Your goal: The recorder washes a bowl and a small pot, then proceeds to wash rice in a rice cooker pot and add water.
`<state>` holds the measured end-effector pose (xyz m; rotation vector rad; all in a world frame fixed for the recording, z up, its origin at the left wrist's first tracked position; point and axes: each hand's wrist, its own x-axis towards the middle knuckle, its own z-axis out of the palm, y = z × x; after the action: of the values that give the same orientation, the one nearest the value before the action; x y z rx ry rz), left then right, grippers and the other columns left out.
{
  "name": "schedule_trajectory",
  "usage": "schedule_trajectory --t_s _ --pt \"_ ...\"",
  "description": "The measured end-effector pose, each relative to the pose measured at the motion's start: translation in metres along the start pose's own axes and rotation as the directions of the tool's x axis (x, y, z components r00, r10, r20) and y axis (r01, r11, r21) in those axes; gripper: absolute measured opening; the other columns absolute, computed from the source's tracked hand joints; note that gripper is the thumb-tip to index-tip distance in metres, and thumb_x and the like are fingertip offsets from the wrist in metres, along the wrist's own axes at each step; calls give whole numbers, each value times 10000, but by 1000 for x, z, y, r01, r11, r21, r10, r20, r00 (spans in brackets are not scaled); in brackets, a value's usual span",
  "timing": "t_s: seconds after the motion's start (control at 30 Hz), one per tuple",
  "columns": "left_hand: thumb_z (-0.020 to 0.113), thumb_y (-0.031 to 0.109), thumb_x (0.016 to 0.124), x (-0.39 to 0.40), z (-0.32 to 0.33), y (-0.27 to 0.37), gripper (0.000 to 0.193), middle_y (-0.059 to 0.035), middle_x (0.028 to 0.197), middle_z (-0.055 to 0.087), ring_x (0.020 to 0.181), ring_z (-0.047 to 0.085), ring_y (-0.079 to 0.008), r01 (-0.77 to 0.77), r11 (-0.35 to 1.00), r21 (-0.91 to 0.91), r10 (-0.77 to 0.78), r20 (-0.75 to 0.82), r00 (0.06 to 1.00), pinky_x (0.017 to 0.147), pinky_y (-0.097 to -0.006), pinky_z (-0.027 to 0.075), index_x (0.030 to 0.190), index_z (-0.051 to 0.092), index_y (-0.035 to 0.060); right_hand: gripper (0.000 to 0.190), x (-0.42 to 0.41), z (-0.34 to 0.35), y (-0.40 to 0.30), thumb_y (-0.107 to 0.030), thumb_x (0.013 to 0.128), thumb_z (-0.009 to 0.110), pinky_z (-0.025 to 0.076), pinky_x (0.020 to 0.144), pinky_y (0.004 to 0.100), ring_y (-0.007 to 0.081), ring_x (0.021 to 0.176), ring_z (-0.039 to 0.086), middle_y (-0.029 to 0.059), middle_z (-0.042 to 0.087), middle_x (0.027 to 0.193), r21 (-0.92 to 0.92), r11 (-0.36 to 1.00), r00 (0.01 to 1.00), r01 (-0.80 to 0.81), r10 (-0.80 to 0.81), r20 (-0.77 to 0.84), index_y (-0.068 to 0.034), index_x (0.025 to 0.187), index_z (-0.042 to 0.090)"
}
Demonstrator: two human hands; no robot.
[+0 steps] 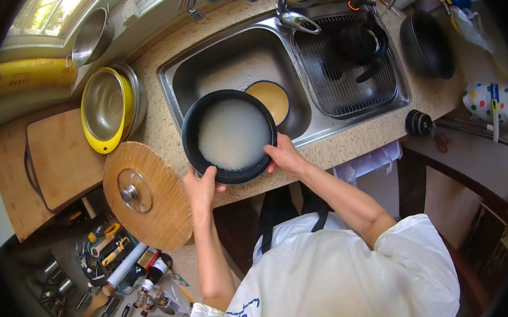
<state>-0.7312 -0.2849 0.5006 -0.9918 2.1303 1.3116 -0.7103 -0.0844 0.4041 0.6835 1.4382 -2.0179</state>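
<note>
Between both hands I hold a dark round pot (234,137) by its rim, over the near edge of the sink. Cloudy whitish water fills much of it, with pale grains, probably rice, showing at the near side. My left hand (200,183) grips the near left rim, thumb on top. My right hand (283,154) grips the right side the same way. Partly hidden behind the pot, a yellowish bowl with a dark blue rim (272,100) sits in the left basin of the steel sink (212,64). The chrome faucet (297,22) is above the divider.
Left of the sink stand a round wooden lid (168,200), a small glass lid (135,191), a yellow colander (126,101) and cutting boards (64,158). The right basin holds a wire rack (319,79) and black cookware (352,45). A dark wok-like pan (427,44) leans at right.
</note>
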Motion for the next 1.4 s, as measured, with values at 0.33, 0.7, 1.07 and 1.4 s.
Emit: schedule_trajectory --t_s 0.33,0.7,1.07,1.4 --pt "582 -51 688 -14 9 28 611 -223 967 663 764 681 -295 -375 852 365 447 -138 884 689 -379 542 1292 502 -15 273 1 5 13 -75 848 489 479 380 269 211 501 605 190 636 810 77 993 996 -94 93 16 121 1024 559" --pt "554 -96 690 -13 9 31 595 -175 903 662 466 600 -194 -436 852 289 489 -144 860 417 -315 475 1276 519 -5 240 0 10 19 -76 849 511 473 379 266 193 470 593 184 643 751 159 977 990 -143 139 36 118 987 541" --pt "542 -103 675 -17 8 41 594 -186 987 667 600 654 -209 -413 863 290 464 -133 876 556 -305 518 1264 528 -25 230 -4 11 9 -85 849 523 465 372 263 180 480 592 168 642 698 174 970 986 -167 164 33 125 914 589" --pt "552 -94 666 -11 1 33 556 -216 1115 626 1004 644 -289 -507 786 353 580 -138 803 874 -338 482 1221 547 -61 346 -5 15 20 -91 853 517 474 372 278 243 521 623 244 626 846 209 950 972 -233 219 89 216 1012 501"
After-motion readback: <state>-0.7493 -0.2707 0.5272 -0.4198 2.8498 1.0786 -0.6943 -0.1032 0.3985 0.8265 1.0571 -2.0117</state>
